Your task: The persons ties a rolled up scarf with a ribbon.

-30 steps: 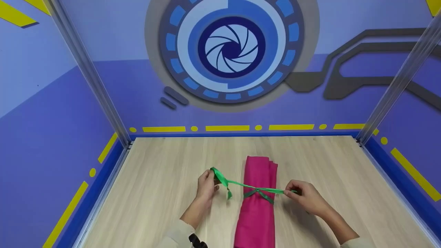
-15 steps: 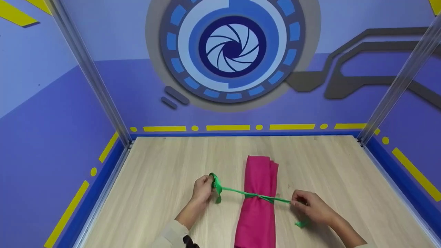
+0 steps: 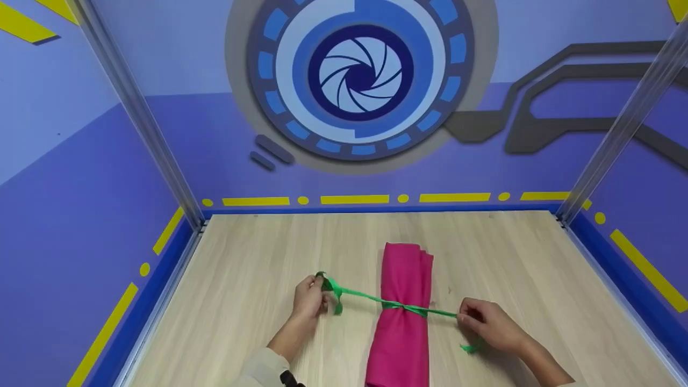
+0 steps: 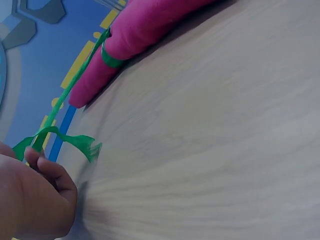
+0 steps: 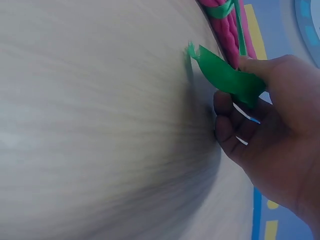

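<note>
A rolled magenta cloth (image 3: 400, 344) lies lengthwise on the table, cinched at its upper part by a green ribbon (image 3: 365, 295). Left of the roll, my left hand (image 3: 308, 299) pinches one end of the ribbon, and a short frayed tail hangs below the fingers. On the other side my right hand (image 3: 492, 321) pinches the opposite end between thumb and forefinger. Its loose tail, a wide green flap (image 5: 225, 77) in the right wrist view, hangs from the grip. Both stretches of ribbon run straight from the crossing on top of the cloth, which is gathered in there.
The pale wooden table (image 3: 258, 242) is bounded by blue-purple panels at the back and sides. Metal posts (image 3: 145, 118) rise at its two far corners. A dark strap (image 3: 290, 378) sits on the left sleeve.
My hands have moved apart and the right one slightly down. The ribbon's crossing has tightened against the cloth, pinching its waist. The last half second brings only a small leftward shift of the left hand.
</note>
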The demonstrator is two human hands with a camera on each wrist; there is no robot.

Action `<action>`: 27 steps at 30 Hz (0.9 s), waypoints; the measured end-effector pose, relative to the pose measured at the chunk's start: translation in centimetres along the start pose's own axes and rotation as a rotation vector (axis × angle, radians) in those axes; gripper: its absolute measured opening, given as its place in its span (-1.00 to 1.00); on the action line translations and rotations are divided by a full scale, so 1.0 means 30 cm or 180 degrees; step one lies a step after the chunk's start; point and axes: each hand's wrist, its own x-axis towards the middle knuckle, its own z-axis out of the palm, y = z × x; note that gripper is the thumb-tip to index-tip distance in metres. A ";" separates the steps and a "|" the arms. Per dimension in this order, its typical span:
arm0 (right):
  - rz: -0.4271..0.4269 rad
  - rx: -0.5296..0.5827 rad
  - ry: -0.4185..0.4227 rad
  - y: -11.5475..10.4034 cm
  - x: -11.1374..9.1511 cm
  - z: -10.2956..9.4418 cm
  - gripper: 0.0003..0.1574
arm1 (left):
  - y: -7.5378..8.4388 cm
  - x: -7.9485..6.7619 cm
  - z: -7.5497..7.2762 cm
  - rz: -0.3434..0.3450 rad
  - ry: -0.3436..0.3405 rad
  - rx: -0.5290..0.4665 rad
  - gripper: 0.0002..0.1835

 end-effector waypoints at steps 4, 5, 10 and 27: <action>0.0161 -0.0037 0.0122 0.002 0.009 -0.001 -0.87 | 0.028 0.004 -0.047 -0.0114 0.0044 -0.0085 -0.75; 0.0200 -0.0039 0.0147 0.004 0.009 -0.003 -0.89 | 0.035 0.006 -0.060 -0.0146 0.0059 -0.0092 -0.75; 0.0357 -0.0030 0.0314 0.017 0.001 -0.020 -0.96 | 0.064 0.014 -0.130 -0.0219 0.0104 -0.0034 -0.76; 0.0899 -0.0043 0.0935 0.045 -0.050 -0.025 -0.85 | 0.078 0.008 -0.234 -0.0232 0.0291 -0.0108 -0.59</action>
